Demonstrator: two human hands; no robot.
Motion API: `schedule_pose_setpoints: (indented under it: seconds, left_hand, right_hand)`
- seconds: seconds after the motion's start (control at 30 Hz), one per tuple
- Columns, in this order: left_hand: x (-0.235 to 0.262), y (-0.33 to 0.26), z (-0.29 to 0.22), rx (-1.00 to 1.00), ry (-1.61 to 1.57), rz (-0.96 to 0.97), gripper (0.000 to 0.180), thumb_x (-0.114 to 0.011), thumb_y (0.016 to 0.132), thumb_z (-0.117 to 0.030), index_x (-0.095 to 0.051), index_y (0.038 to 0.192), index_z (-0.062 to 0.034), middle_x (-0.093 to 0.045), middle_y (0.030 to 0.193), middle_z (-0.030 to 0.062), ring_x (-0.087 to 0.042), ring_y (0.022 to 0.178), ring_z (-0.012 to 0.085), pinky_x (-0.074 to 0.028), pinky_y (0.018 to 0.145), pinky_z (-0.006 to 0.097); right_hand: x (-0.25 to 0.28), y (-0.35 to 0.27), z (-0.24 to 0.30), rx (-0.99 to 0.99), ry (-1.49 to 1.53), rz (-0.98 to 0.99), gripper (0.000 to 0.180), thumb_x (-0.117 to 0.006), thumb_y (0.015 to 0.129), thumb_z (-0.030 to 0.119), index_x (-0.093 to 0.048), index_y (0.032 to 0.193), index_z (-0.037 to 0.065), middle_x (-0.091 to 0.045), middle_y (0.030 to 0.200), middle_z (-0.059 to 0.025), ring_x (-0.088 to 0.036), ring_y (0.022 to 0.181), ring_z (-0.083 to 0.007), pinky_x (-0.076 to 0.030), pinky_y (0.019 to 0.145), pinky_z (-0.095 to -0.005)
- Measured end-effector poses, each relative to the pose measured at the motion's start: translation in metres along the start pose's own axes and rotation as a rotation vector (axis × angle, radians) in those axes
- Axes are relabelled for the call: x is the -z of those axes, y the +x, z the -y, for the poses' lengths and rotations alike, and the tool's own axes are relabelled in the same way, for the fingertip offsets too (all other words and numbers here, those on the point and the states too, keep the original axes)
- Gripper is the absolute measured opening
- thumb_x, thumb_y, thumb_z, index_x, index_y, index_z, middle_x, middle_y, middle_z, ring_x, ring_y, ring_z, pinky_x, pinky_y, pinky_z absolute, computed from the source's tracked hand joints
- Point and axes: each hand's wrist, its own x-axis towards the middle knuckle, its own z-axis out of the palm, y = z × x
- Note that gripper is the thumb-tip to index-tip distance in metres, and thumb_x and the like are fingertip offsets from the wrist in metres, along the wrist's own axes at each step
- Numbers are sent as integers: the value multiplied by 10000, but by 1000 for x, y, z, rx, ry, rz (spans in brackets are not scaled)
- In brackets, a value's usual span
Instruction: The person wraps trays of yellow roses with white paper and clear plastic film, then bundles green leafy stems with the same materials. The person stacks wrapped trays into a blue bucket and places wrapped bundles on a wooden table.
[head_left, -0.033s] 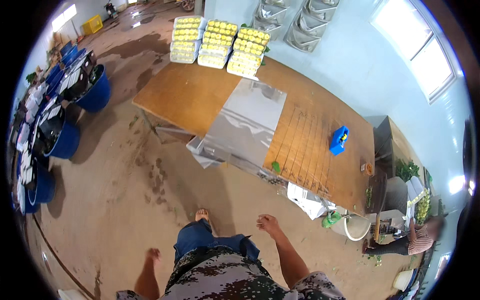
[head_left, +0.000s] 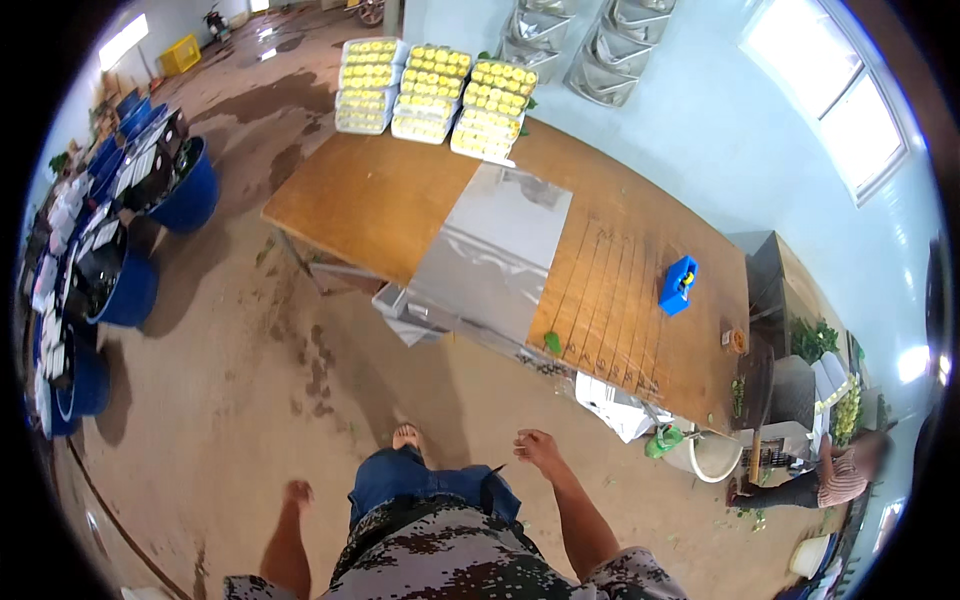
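1. The left hand (head_left: 298,492) is now a little farther forward. The right hand (head_left: 538,449) is almost where it was. Both are over the floor (head_left: 230,430), away from the tabletop (head_left: 370,195), so nothing on it is being touched.
2. The right hand's grip is loose, with bent fingers and nothing seen in it. The left hand is small and blurry, so I can't tell if its grip is open or closed.
3. One shiny sheet (head_left: 495,240) lies across the tabletop, in front of the person and reaching the near edge.
4. Three stacks of yellow flower packs (head_left: 430,92) stand at the far end; each looks two packs high.
5. One blue tape holder (head_left: 678,286) is to the right, and one green leaf (head_left: 552,341) lies near the front edge.
6. One other person (head_left: 845,475) is at the far right.
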Motion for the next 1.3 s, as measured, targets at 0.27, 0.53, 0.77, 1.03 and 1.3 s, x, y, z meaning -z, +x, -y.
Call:
schedule_pose_setpoints:
  seconds: [0.27,0.53,0.77,1.03,1.3]
  left_hand:
    - [-67,68,-569,-833,105,121,315,-457,990,-322,-609,1061,-55,-554,823,22,-511,726,93,-433,666,244]
    - [-200,10,-838,-909,54,296,660,-365,997,-547,-405,1419,-41,-527,1338,159,-532,1185,268,-417,1001,387]
    - [-303,66,-1019,-863,-32,394,890,-309,928,-700,-340,1442,25,-421,1441,216,-403,1332,330,-303,1101,419]
    - [-369,63,-1043,-987,-26,175,652,-344,994,-519,-544,1233,54,-561,1250,191,-505,1153,268,-360,997,374]
    - [-382,31,-1053,-588,-66,198,686,-276,1006,-554,-450,1366,3,-515,1309,211,-487,1176,286,-362,999,390]
  right_hand:
    - [-12,63,193,184,320,-21,402,-504,989,330,-547,1257,32,-651,1038,-116,-651,898,-203,-544,785,-343]
    - [36,242,403,391,432,75,705,-342,976,595,-372,1429,56,-532,1291,-175,-580,1077,-259,-429,970,-410]
    - [28,408,620,462,472,105,838,-341,941,660,-240,1493,37,-371,1469,-202,-433,1275,-323,-341,1070,-429]
    - [4,474,747,433,397,91,826,-375,911,679,-340,1469,71,-397,1461,-192,-402,1311,-306,-322,1059,-405]
    - [-4,483,759,369,372,109,728,-431,911,647,-493,1376,92,-526,1373,-108,-517,1227,-251,-416,1014,-399]
